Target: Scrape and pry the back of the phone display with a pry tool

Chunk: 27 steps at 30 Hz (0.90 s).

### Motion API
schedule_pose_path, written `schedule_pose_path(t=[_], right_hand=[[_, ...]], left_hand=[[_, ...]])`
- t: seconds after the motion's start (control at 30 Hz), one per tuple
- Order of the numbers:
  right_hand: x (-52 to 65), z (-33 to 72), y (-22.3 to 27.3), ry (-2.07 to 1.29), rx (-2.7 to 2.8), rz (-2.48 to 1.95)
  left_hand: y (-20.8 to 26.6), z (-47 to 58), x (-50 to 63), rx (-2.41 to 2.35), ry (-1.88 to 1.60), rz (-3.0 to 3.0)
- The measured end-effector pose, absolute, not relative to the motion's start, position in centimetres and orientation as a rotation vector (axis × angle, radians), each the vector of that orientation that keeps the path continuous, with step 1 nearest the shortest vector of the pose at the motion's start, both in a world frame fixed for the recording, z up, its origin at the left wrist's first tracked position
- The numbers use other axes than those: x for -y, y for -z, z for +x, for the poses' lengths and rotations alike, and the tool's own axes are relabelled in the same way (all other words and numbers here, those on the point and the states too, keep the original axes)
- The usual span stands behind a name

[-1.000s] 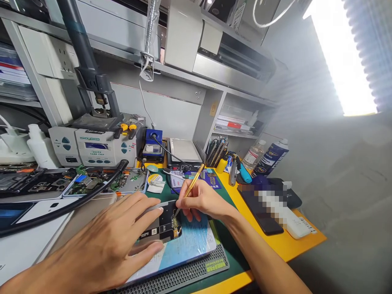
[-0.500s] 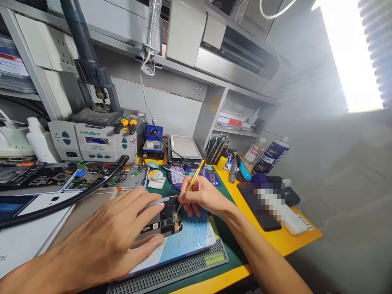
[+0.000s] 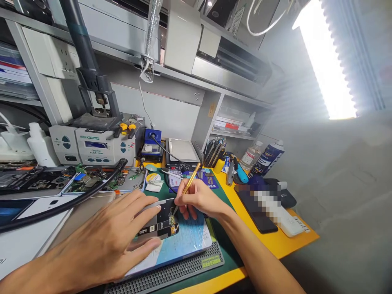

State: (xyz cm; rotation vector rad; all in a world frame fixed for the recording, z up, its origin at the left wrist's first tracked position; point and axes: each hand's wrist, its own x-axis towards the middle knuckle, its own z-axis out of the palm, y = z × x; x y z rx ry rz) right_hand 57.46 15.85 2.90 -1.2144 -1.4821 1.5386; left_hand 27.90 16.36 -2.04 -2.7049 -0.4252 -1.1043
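Observation:
A phone display panel (image 3: pixel 157 227), its back side up with a small circuit strip and flex cable at the right end, lies on a blue-and-white box (image 3: pixel 186 238). My left hand (image 3: pixel 113 232) grips the panel's left part, fingers along the far edge and thumb at the near side; its palm covers that end. In my right hand (image 3: pixel 196 198) is a slim gold-handled craft knife (image 3: pixel 192 178), pinched like a pen and tilted. Its thin grey tip comes down at the circuit strip; whether it touches cannot be told.
Under the box lies a grey perforated pad (image 3: pixel 171 271) on a green mat (image 3: pixel 228 245). A black hose (image 3: pixel 101 188) crosses opened phones at left, before a grey rework station (image 3: pixel 94 145). At right are a dark phone (image 3: pixel 257 212), a spray can (image 3: pixel 266 159) and a clear bottle (image 3: pixel 251 155).
The view has shifted slightly, moving the bench items a little left and the lamp further left. Both hands keep their holds, and the knife tip stays by the circuit strip.

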Motion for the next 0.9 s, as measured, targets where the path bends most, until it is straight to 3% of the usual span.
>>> schedule_pose_path(t=[0.9], right_hand=[[-15.72,57.75,-2.49,-1.528,1.486,-1.216]], left_hand=[[1.42,28.35,-16.22,0.428,1.06,-2.699]])
